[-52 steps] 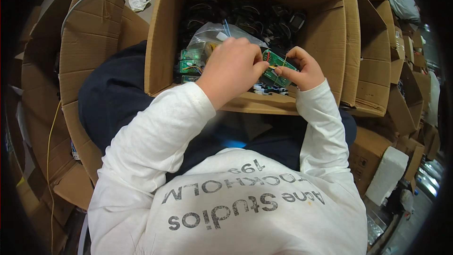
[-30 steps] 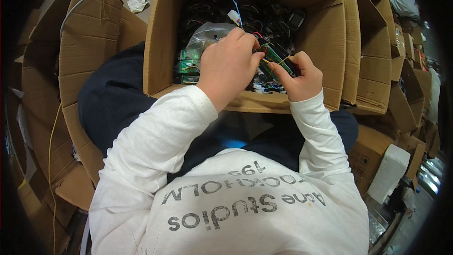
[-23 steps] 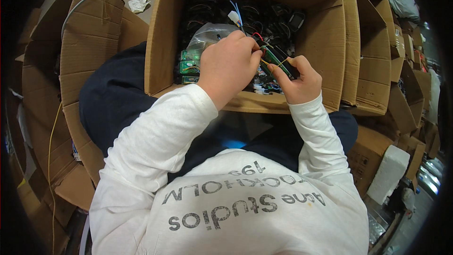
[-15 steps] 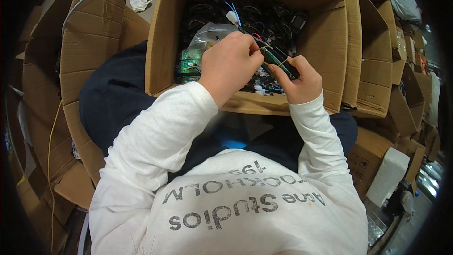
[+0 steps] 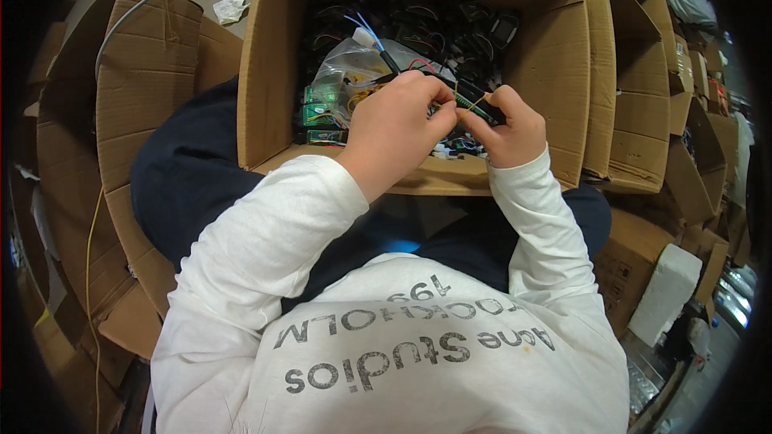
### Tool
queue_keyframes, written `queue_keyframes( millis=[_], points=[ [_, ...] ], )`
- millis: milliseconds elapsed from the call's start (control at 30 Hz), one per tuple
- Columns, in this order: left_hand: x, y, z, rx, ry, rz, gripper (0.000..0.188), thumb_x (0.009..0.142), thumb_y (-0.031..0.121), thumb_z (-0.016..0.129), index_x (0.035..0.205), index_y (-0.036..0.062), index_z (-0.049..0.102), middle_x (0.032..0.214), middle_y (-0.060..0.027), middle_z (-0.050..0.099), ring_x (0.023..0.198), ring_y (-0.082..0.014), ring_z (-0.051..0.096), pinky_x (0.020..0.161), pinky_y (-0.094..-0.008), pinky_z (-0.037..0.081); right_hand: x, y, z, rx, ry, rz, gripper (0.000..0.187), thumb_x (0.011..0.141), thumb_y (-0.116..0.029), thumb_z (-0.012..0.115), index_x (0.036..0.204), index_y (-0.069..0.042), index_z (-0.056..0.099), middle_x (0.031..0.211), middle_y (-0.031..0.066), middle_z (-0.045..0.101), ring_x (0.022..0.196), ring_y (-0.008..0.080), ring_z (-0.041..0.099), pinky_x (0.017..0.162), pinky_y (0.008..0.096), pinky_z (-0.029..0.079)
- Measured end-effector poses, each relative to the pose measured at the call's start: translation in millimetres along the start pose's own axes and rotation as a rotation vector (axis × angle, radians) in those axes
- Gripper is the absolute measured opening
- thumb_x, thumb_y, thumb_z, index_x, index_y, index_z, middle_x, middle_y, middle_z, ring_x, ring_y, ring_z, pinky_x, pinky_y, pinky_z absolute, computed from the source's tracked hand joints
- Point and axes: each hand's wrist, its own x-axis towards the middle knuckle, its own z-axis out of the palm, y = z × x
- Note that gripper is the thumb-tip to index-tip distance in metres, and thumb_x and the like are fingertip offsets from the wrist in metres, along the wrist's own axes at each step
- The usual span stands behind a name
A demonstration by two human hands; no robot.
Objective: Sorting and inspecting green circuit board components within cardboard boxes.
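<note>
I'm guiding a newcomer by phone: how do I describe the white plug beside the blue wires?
Start at the big open cardboard box at the top centre, then find the clear plastic bag inside, beyond the left hand. The white plug shows at the bag's far edge. Blue wires beside it set it apart from the small white connectors nearer the box's front edge.

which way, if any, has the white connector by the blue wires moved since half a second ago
Yes: the white connector shifted left, toward the cardboard box's left wall.
</note>
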Motion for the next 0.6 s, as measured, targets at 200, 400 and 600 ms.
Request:
queue_keyframes(
  millis=[200,400,600],
  points=[
    [8,2,-20,0.212,0.082,0.299,0.020,0.093,0.022,0.072,0.105,0.0063,0.074,0.098,-0.0092,0.070,0.084,-0.0260,0.066,0.081,-0.0368,0.051,6,10,-7,0.299,-0.074,0.316,0.042,0.078,-0.023,0.091,0.077,-0.003,0.055,0.067,0.0043,0.062,0.061,0.0065,0.058,0.053,0.0290,0.048],
    [18,-11,-29,0.277,0.129,0.268,0.040,0.102,0.043,0.057,0.109,0.0073,0.075,0.100,-0.0084,0.073,0.101,-0.0305,0.066,0.103,-0.0496,0.036,8,14,-15,0.747,-0.235,0.376,0.038,0.075,-0.016,0.092,0.079,-0.006,0.055,0.072,-0.0037,0.057,0.068,0.0055,0.054,0.060,0.0234,0.043],
    [19,7,-34,-0.103,-0.405,-0.176,0.055,0.105,0.049,0.052,0.107,-0.0033,0.071,0.083,-0.0164,0.072,0.070,-0.0279,0.068,0.068,-0.0383,0.053,12,36,-30,0.954,-0.514,0.344,0.042,0.084,-0.016,0.082,0.118,-0.002,0.061,0.101,0.0057,0.068,0.085,0.0119,0.066,0.079,0.0251,0.053]
  ],
)
